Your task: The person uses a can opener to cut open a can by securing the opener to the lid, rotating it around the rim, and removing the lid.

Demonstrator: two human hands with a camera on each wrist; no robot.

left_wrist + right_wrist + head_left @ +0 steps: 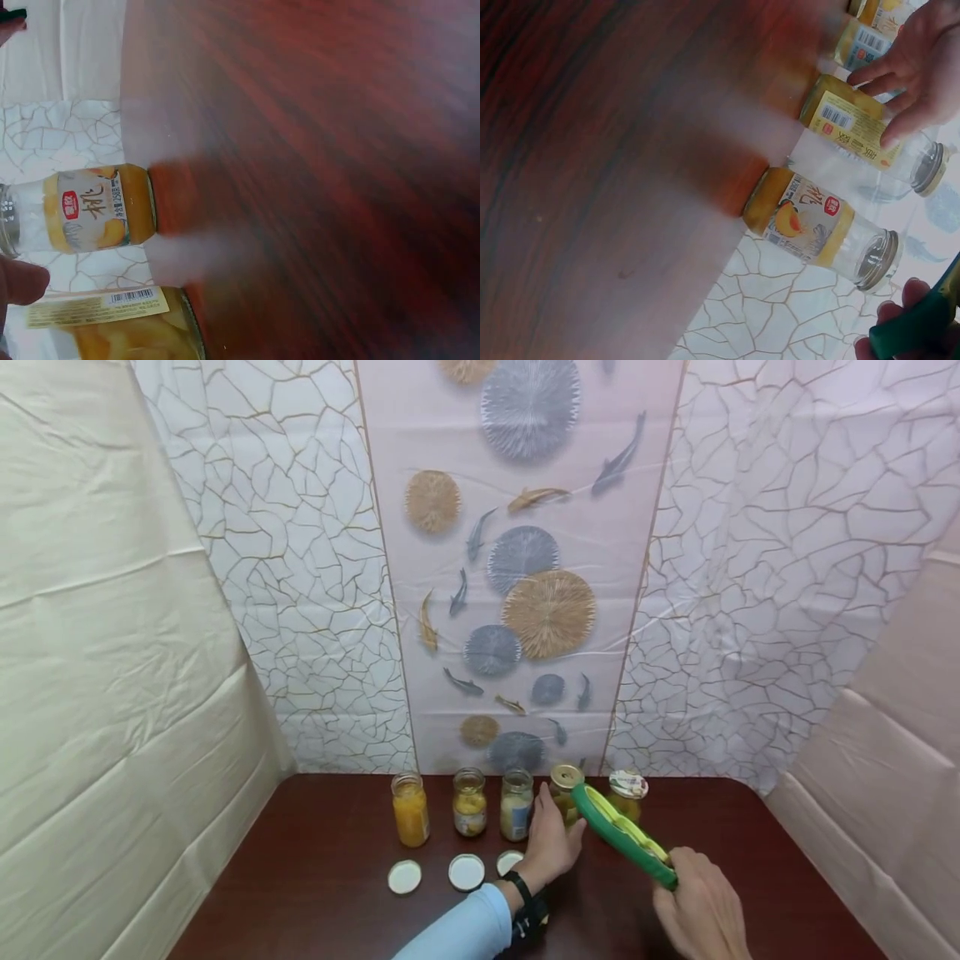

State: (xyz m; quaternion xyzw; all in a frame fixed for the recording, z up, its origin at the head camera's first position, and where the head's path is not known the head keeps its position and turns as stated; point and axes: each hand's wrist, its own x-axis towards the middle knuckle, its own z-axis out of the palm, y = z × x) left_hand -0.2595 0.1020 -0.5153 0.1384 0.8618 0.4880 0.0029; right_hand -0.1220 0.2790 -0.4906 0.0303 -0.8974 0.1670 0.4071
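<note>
My left hand (pixel 551 842) is at a gold-lidded glass jar (pixel 567 777) with yellowish fruit inside. In the right wrist view its fingers spread beside this jar, and the thumb overlaps the yellow label (pixel 847 127). My right hand (pixel 703 902) grips the end of a green jar opener (pixel 626 835) with a lighter green, scalloped inside. The opener's far end reaches close to the gold lid. Partly behind the opener stands a jar with a white patterned lid (pixel 628 784); its peach label (pixel 88 208) shows in the left wrist view.
Three lidless jars stand to the left: one orange (pixel 411 814), one with yellow fruit (pixel 470 806), one with pale contents (pixel 516 810). Three loose lids, including a white one (pixel 467 872), lie before them on the dark red table (pixel 315 852). A patterned cloth wall rises behind.
</note>
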